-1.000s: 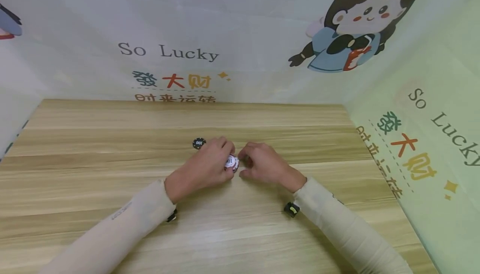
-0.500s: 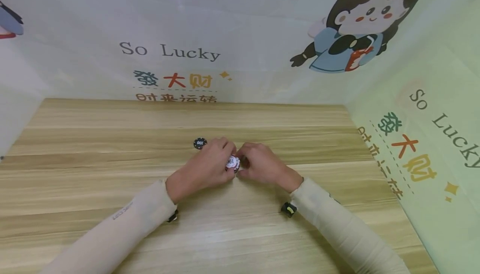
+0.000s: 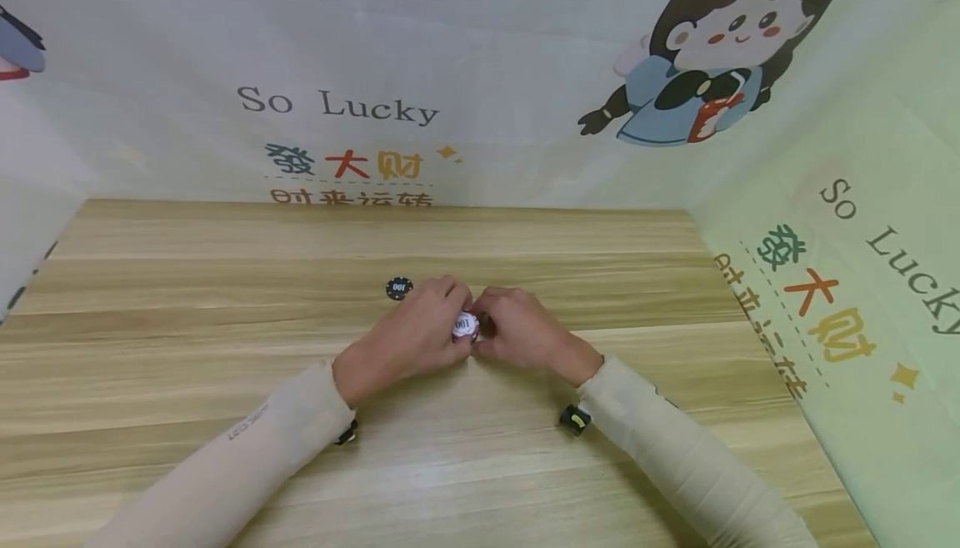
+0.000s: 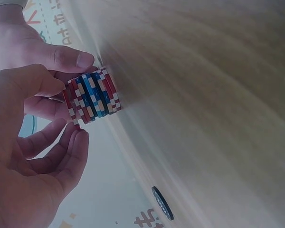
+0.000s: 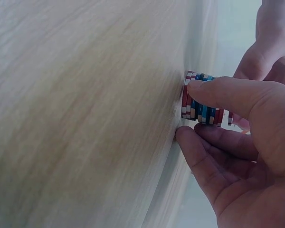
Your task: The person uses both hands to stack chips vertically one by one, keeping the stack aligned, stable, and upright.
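Note:
A short stack of poker chips (image 4: 92, 95) stands on the table between both hands, its edges banded red, white, blue and dark. My left hand (image 3: 412, 327) pinches a red-and-white poker chip (image 4: 70, 108) between thumb and fingers at the top of the stack; a narrow gap shows on one side. In the head view this chip's white face reads 100. Low on the stack, my right hand (image 3: 528, 327) grips its side, with the thumb (image 5: 213, 91) against the chips and fingertips close to the table.
A black poker chip (image 3: 399, 288) marked 100 lies flat behind the left hand. The wooden table (image 3: 450, 465) ends at printed cloth walls (image 3: 525, 164) at the back and right.
My right hand has shifted slightly left, closing in around the stack. The top chip in my left hand has moved slightly right, more squarely over the chips below. The black chip stays put.

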`<state>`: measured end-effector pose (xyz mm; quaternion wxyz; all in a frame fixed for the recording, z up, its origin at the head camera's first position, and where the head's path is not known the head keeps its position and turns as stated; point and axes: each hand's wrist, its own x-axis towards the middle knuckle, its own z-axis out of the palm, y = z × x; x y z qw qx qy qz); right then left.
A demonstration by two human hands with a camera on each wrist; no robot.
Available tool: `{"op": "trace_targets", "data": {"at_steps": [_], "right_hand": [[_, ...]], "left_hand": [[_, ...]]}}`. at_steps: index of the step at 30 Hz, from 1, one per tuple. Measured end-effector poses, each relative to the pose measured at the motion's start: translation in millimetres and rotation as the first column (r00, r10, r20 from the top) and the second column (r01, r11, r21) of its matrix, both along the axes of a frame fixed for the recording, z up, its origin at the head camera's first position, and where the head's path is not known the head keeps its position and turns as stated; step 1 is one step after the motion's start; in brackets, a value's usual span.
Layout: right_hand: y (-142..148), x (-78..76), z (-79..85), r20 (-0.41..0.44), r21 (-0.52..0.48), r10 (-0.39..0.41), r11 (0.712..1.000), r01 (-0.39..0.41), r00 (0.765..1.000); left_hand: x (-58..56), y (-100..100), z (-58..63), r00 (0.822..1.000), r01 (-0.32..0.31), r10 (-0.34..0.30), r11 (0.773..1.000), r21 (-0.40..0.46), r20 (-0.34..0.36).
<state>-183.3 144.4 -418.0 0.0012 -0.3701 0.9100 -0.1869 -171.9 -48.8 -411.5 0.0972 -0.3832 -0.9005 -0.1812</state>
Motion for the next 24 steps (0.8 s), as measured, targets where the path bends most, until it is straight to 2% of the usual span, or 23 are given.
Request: {"op": "trace_targets", "data": {"at_steps": [12,18,24], "right_hand": [[-1.2,1.7,2.3,0.022,0.011,-0.012,1.0,0.012,1.0],[-0.9,1.7,2.8,0.029,0.009,-0.015,1.0,0.014,0.999],[4.3,2.5,4.1,0.076,0.013,-0.042,0.999,0.041,0.996]], "left_hand": [[0.5,0.5,-1.7,1.0,0.01,-0.01,1.0,0.016,-0.015],[0.3,-2.1,-3.7,1.0,-0.012,0.012,1.0,0.009,-0.005],[2.2,-8.8,-4.9,0.999,-0.045,0.045,0.999,0.002,-0.002]]}}
